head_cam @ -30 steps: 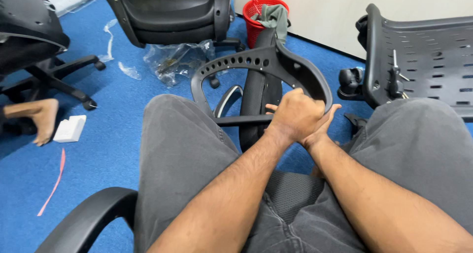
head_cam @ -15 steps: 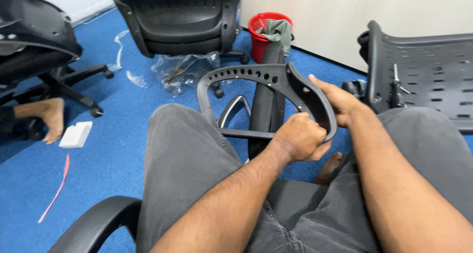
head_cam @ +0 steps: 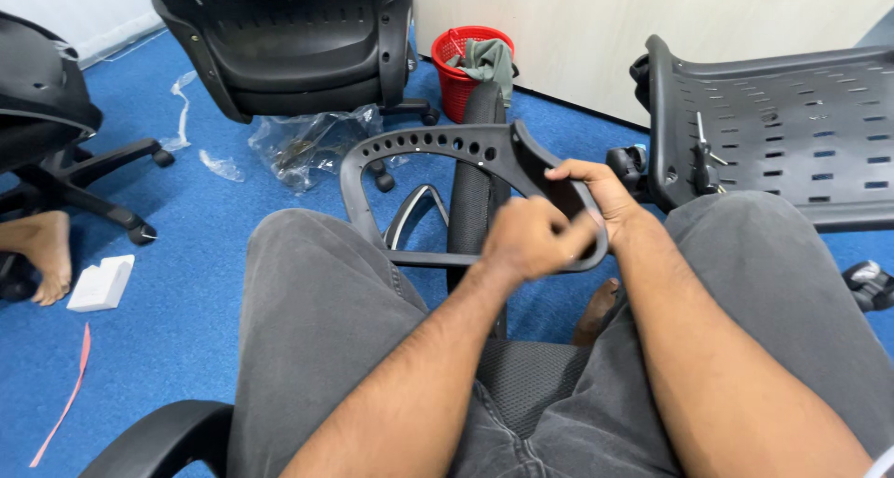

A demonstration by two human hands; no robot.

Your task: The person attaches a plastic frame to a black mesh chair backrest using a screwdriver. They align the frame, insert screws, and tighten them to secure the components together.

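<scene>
Chair back frame [head_cam: 438, 148] stands upright between the knees, still loose and not joined to any seat, so most assembly looks left to do. Right hand [head_cam: 596, 194] is clamped on its rim; left hand [head_cam: 526, 241] is a blurry fist beside it, grip unclear.

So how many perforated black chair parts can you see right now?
3. A curved frame between the knees, held by the left hand and right hand; a seat shell top centre; a flat panel at right. Others may be hidden.
</scene>
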